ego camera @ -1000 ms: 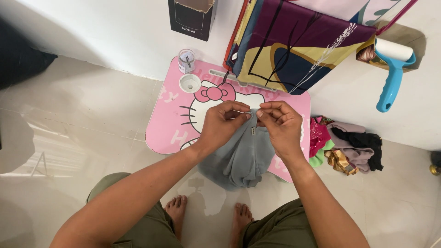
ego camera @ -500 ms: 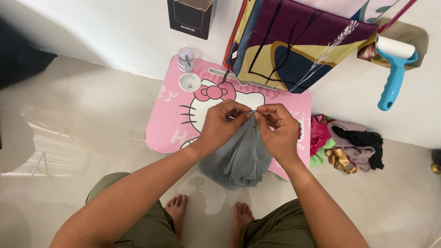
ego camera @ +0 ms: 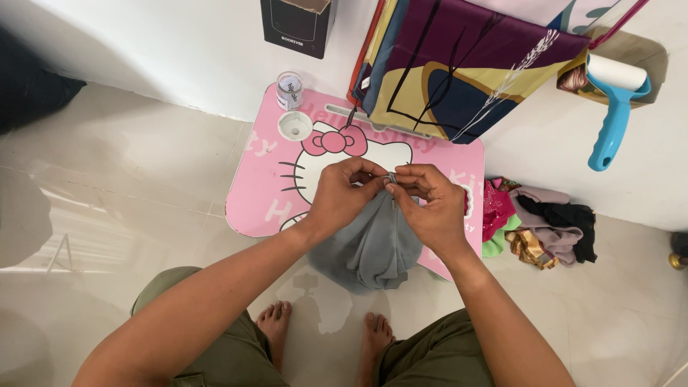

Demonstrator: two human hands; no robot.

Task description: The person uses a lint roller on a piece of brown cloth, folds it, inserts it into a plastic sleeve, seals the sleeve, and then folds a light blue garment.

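Observation:
A grey cloth [ego camera: 373, 244] hangs bunched from both my hands over the near edge of a small pink cartoon-cat table [ego camera: 272, 179]. My left hand [ego camera: 344, 193] pinches the cloth's top edge from the left. My right hand [ego camera: 430, 201] pinches the same gathered edge from the right, fingertips touching those of the left. A thin pin or needle seems to sit between the fingertips, too small to be sure.
A small clear jar [ego camera: 289, 89] and its white lid [ego camera: 294, 126] stand at the table's far left corner. Colourful fabric [ego camera: 466, 64] drapes behind the table. A blue lint roller [ego camera: 613, 107] hangs on the wall, a heap of clothes [ego camera: 537, 222] lies to the right, a black box [ego camera: 297, 25] stands at the back.
My two hands have drawn closer together, gathering the cloth's top edge into a tighter bunch. The cloth hangs narrower than before.

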